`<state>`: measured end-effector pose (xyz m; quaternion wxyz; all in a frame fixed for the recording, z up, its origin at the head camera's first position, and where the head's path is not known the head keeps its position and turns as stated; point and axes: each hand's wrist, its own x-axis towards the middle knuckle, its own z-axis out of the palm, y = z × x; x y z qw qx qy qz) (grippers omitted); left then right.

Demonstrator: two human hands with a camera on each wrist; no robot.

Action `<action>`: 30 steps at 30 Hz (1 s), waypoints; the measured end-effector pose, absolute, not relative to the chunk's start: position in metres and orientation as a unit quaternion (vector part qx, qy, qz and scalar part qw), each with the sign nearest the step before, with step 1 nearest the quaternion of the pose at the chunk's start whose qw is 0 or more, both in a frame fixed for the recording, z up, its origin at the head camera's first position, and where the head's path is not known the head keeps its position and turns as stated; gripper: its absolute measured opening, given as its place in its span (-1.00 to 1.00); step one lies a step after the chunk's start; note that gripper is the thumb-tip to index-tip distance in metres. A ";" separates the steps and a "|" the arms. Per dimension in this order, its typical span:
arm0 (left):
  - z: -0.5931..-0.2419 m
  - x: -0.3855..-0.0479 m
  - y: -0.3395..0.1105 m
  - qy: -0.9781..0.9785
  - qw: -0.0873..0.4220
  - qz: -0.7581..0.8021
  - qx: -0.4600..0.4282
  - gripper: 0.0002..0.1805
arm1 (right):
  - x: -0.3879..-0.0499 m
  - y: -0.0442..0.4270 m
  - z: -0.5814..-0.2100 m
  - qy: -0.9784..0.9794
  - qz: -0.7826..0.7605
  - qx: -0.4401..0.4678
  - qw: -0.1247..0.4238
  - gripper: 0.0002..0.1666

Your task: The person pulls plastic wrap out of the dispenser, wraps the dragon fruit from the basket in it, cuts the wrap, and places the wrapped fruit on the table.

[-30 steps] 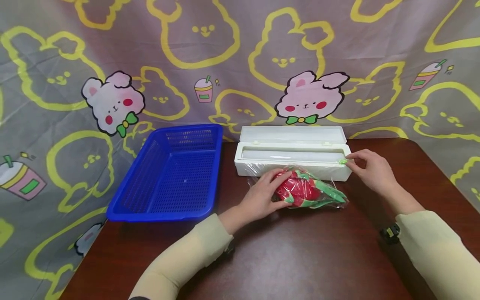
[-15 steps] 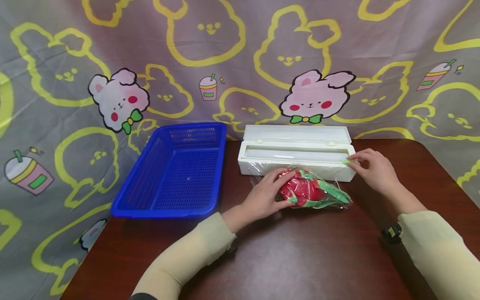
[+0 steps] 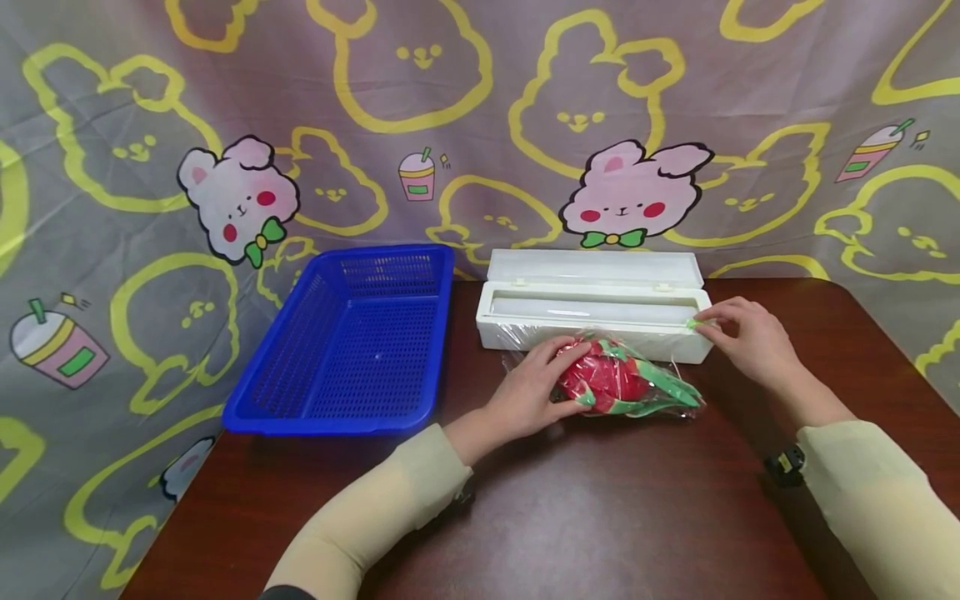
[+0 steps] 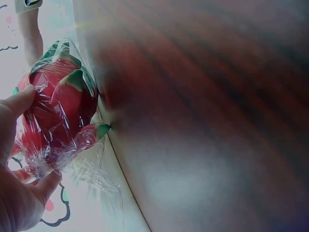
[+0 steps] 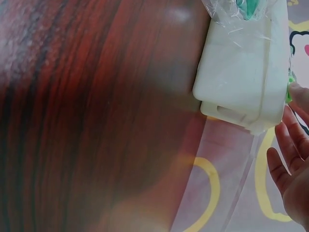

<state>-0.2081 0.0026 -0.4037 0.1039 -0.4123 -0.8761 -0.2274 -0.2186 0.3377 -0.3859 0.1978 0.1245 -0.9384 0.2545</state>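
A red dragon fruit with green-tipped scales [image 3: 611,379], wrapped in clear cling film, lies on the table before a white cling film box [image 3: 690,348]. My left hand [image 3: 525,392] grips its left end, thumb low and fingers over the top; the left wrist view shows crinkled film [image 4: 46,157] beneath the fingers. At the box's right end my right hand [image 3: 750,342] pinches a small green slide cutter [image 3: 692,324] between thumb and forefinger, the other fingers loosely bent. Film stretches from the box's front edge to the fruit. Inside the box sits a white roll [image 3: 585,309].
Left of the box stands a blue plastic basket [image 3: 431,358] with slotted walls. The box's raised lid [image 3: 592,268] leans back toward the patterned curtain [image 3: 495,125]. Brown tabletop [image 3: 600,508] stretches in front of both arms.
The head view has shifted a little, so everything sits slightly farther right in it. Both hands, the dragon fruit and the slide cutter keep the same places relative to the box.
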 end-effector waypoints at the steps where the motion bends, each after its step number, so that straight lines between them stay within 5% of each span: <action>1: -0.403 -0.208 0.003 -0.876 0.104 -0.227 -0.412 -0.09 | -0.218 0.338 -0.386 -0.938 0.255 0.125 0.197 -0.82; 15: -0.392 -0.205 0.004 -0.897 0.090 -0.171 -0.398 -0.12 | -0.219 0.338 -0.385 -0.939 0.254 0.125 0.197 -0.83; 30: -0.386 -0.203 0.005 -0.903 0.110 -0.133 -0.394 0.08 | -0.221 0.340 -0.385 -0.940 0.250 0.126 0.193 -0.83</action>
